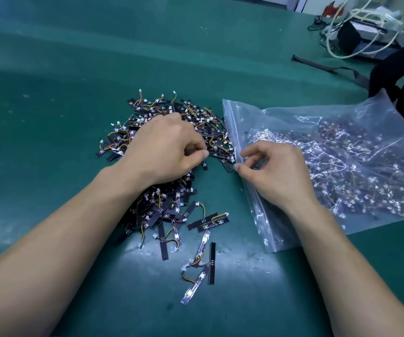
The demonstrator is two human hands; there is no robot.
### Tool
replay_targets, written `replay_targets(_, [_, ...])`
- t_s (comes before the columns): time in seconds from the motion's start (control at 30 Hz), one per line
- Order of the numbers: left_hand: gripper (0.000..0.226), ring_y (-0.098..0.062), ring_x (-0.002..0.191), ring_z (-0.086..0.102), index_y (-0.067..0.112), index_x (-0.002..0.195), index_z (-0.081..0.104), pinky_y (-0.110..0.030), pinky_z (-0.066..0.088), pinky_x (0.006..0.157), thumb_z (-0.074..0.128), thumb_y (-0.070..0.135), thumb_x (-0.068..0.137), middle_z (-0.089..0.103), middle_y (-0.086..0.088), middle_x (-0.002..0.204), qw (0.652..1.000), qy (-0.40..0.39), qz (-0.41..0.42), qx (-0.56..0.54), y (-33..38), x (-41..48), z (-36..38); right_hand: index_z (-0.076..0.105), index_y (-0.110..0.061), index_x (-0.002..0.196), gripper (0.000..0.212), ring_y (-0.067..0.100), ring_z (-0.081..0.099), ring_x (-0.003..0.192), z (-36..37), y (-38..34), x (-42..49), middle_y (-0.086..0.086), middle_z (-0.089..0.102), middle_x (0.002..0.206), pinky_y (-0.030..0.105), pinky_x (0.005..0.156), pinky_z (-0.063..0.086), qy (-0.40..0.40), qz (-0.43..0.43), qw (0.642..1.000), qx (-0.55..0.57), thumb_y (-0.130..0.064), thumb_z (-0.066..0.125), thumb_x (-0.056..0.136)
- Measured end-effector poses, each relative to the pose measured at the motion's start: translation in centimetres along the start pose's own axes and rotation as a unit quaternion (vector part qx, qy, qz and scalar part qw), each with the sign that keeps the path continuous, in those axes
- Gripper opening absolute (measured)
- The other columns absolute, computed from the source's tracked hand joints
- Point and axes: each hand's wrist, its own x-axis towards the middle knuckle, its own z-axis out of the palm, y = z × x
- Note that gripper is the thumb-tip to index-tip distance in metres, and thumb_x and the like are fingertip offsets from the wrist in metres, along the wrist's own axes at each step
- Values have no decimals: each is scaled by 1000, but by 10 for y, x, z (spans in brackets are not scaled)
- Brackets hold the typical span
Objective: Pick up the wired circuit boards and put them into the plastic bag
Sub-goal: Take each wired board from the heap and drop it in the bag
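The left hand (164, 147) lies on top of the heap of wired circuit boards (169, 207), its fingers curled narrow and the thumb tip against the forefinger; I cannot tell whether a board sits between them. The right hand (276, 171) pinches the zip edge of the plastic bag (342, 122) between thumb and forefinger, the other fingers loosely bent. The heap spreads on the green worktop (50, 93) from 12 o'clock to 6 o'clock of the left hand, and a few stray boards (203, 263) lie apart at its 6 o'clock end. The bag lies flat at 3 o'clock of the heap, just beside it, with many boards already inside. At 1 o'clock, well apart, a dark box with white cables (366, 32) stands, a black strap (329, 66) near it
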Motion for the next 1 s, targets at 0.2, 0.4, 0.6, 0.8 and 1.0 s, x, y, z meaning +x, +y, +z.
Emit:
replay_targets(0.2, [11, -14, 83, 44, 34, 91, 80, -32, 35, 76, 72, 41, 87, 63, 13, 78, 998, -52, 24, 10, -5, -2, -3, 74, -31, 87, 12, -1, 58, 59, 1, 0, 0, -21, 68, 66, 36, 70, 57, 2, -2, 1000, -1, -32, 83, 79])
replay_targets(0.4, [12, -15, 83, 43, 29, 90, 78, -34, 35, 75, 71, 38, 91, 64, 11, 82, 999, -30, 40, 21, -7, -2, 0, 75, -29, 87, 9, -1, 59, 60, 1, 1, 0, -23, 67, 65, 33, 69, 56, 6, -6, 1000, -1, -35, 81, 81])
replay_targets(0.6, [17, -19, 78, 44, 18, 93, 76, -39, 45, 75, 66, 31, 96, 67, 3, 86, 994, 74, 73, -20, -5, -2, 0, 77, -28, 84, 4, -2, 56, 58, 1, 0, -1, -20, 68, 68, 17, 58, 43, 38, -18, 998, 42, -32, 79, 84])
replay_targets(0.8, [17, -21, 74, 46, 17, 94, 77, -46, 47, 68, 67, 30, 99, 71, 5, 86, 984, 127, 124, -34, -1, -3, 4, 78, -30, 86, 16, 5, 41, 45, 0, -12, -6, -18, 69, 69, 18, 49, 33, -11, -81, 987, 138, -42, 67, 89])
replay_targets(1.0, [16, -20, 71, 44, 18, 95, 79, -45, 46, 62, 69, 29, 99, 73, 6, 84, 977, 139, 159, -40, 5, -4, 6, 78, -26, 84, 15, 4, 47, 48, 0, -12, -7, -17, 68, 64, 16, 50, 35, -40, -79, 979, 181, -30, 69, 95])
